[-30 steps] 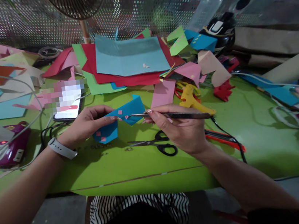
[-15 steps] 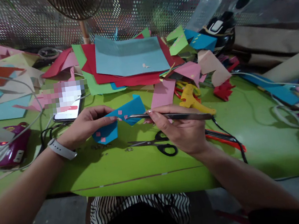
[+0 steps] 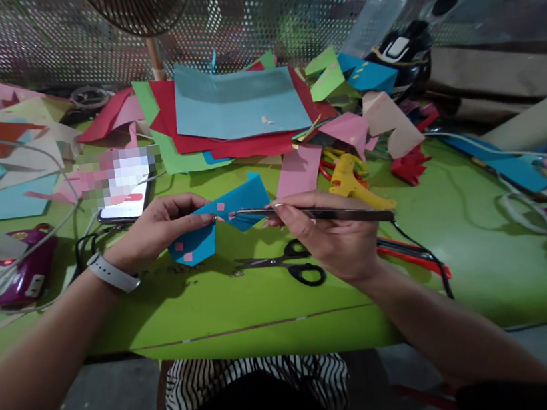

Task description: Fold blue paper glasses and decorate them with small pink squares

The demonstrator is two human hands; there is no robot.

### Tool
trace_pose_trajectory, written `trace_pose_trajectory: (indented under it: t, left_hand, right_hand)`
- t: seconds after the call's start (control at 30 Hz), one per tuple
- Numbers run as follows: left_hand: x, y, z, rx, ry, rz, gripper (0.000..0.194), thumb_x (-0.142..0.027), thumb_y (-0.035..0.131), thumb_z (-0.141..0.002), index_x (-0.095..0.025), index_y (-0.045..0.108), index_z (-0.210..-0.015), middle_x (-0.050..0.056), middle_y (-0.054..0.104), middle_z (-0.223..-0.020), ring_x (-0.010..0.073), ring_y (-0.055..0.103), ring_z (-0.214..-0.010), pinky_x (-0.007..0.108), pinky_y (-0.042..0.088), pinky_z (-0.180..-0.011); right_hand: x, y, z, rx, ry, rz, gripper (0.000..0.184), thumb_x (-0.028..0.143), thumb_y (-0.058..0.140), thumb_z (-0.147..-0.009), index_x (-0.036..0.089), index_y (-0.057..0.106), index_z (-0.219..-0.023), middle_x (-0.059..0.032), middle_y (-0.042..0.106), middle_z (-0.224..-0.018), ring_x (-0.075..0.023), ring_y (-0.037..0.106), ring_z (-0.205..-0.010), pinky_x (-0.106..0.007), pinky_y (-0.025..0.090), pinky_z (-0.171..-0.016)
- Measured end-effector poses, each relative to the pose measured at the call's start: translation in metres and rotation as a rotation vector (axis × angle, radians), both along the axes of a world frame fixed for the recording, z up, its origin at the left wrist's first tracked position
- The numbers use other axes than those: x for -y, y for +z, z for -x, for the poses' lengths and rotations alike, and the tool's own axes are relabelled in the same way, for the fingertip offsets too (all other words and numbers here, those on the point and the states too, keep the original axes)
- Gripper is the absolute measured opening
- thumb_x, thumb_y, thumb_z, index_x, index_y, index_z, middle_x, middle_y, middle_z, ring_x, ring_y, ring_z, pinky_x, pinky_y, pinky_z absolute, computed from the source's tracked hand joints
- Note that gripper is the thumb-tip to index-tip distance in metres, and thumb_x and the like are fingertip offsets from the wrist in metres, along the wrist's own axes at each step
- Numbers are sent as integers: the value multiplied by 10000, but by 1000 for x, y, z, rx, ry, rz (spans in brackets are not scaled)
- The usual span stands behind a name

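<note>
Pinches blue paper (image 3: 246, 199) with left fingers (image 3: 195, 222), tweezers (image 3: 345, 213) with right fingers (image 3: 296, 219), and could skew a pink square (image 3: 231, 216) through any slip.

you've room along the front of the table (image 3: 266, 305); scissors (image 3: 308, 282) obstruct beside your right hand (image 3: 341, 240), glue gun (image 3: 349, 178) beyond.

The left forearm (image 3: 53, 335) slants back toward eight o'clock, the right forearm (image 3: 435, 321) toward four; the left hand (image 3: 167, 222) grips, thumb toward three; the right hand (image 3: 335, 234) pinches toward ten.
</note>
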State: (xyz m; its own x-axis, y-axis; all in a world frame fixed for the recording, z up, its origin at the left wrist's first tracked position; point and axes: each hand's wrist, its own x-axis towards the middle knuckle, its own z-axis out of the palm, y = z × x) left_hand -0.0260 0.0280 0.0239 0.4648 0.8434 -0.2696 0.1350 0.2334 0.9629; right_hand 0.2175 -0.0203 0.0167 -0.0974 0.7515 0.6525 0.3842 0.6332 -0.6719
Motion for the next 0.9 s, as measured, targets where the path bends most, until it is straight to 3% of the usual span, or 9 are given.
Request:
trace_pose_trajectory:
  t: [0.4,0.77,0.9]
  left_hand:
    - [1,0,1,8,-20,2,150,-285,741,-834,-159,697,-901,-36,582,-531,49,469,-392,141,342,-358]
    - [0,0,2,-11,-39,-5,172,-312,747,-828,-165,696,-902,-33,587,-537,52,465,-397,146,349,-363]
    - [0,-1,3,11,-29,-6,179,-313,760,-813,-166,699,-895,-36,582,-535,49,462,-395,144,339,-358]
  right_hand:
    - [1,1,0,6,71,5,155,155,671,-877,274,735,-952,43,771,-806,-137,734,-685,-266,629,-620]
    - [1,1,-2,-8,57,19,145,168,673,-876,272,742,-952,36,774,-815,-140,731,-683,-272,626,-609]
    - [1,4,-5,-17,-15,-9,117,193,694,-867,273,753,-929,31,773,-802,-143,725,-647,-270,621,-571]
